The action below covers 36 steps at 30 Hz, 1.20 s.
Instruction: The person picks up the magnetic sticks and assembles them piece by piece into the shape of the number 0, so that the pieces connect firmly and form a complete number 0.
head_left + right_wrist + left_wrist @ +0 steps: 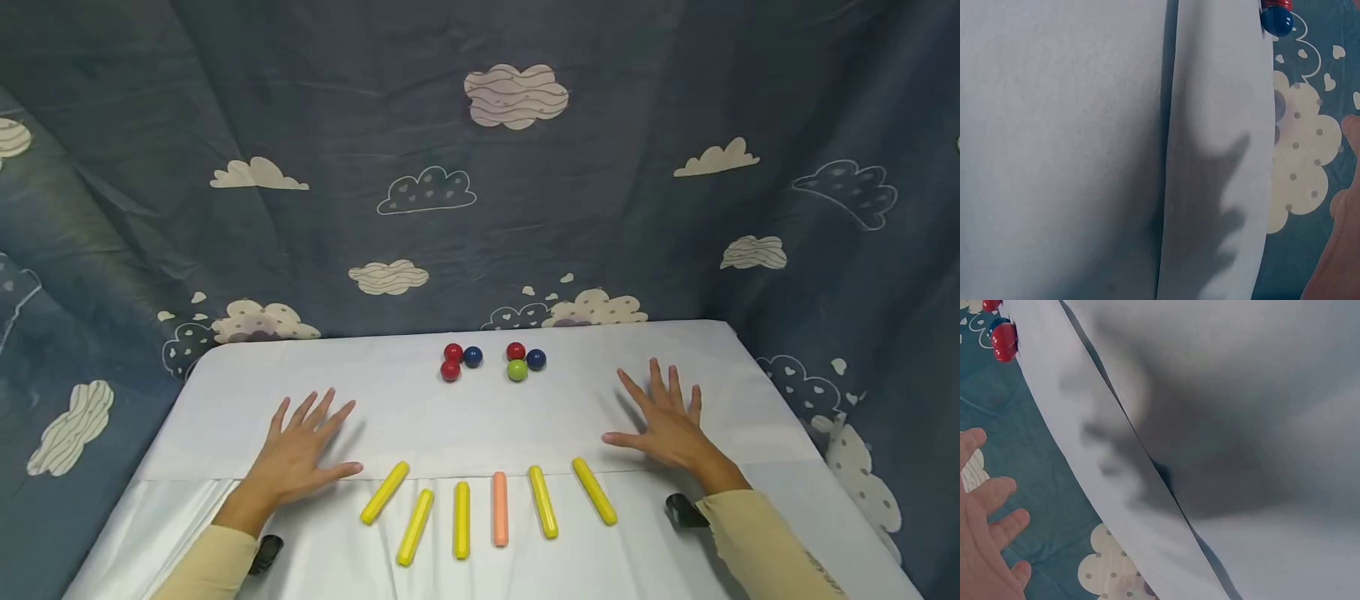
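Note:
My left hand [296,454] is spread over the left side of the white table, fingers straight, holding nothing. On the other side my right hand [666,423] is spread the same way, also without anything in it. Between the hands, nearer the front, lies a fanned row of several yellow sticks [461,521] with one salmon-pink stick [500,510] among them. Toward the back sit two small groups of balls: two red balls [450,370] with a blue ball [472,357], and a red ball [515,351] with a green ball [517,370] and another blue ball [536,360].
The table's white cloth [375,417] has a seam or fold running across its middle. Behind it hangs a dark blue curtain [585,217] with cloud prints. A black wrist device shows below each hand, by the beige sleeves [757,542].

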Motion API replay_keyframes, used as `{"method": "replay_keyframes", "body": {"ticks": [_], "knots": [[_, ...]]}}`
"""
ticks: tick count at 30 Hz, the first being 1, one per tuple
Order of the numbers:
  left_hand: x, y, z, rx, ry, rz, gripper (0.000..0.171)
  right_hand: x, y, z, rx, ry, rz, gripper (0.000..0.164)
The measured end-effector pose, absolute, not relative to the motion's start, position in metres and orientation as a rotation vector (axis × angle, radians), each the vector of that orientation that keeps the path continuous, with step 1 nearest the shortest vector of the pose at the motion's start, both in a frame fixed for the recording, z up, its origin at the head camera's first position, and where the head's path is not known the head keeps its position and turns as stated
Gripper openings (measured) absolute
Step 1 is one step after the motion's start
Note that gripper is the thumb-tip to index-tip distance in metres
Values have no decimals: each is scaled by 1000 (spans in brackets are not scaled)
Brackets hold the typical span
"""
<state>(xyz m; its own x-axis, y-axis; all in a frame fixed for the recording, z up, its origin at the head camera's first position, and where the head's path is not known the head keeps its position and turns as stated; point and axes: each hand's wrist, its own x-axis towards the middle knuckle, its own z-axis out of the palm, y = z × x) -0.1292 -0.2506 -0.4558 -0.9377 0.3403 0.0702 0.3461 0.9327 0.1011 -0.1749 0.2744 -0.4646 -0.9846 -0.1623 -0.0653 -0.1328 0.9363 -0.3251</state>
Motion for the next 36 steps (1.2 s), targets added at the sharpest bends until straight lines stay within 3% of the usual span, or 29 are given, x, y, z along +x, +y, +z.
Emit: {"method": "replay_keyframes", "body": {"ticks": [13, 36], "knots": [[-119, -233, -454, -563, -3045, -266, 88, -187, 256, -461, -275, 3008, -548, 109], [-93, -206, -463, -381, -3078, -724, 79, -250, 215, -457, -285, 2908, -590, 111]]}}
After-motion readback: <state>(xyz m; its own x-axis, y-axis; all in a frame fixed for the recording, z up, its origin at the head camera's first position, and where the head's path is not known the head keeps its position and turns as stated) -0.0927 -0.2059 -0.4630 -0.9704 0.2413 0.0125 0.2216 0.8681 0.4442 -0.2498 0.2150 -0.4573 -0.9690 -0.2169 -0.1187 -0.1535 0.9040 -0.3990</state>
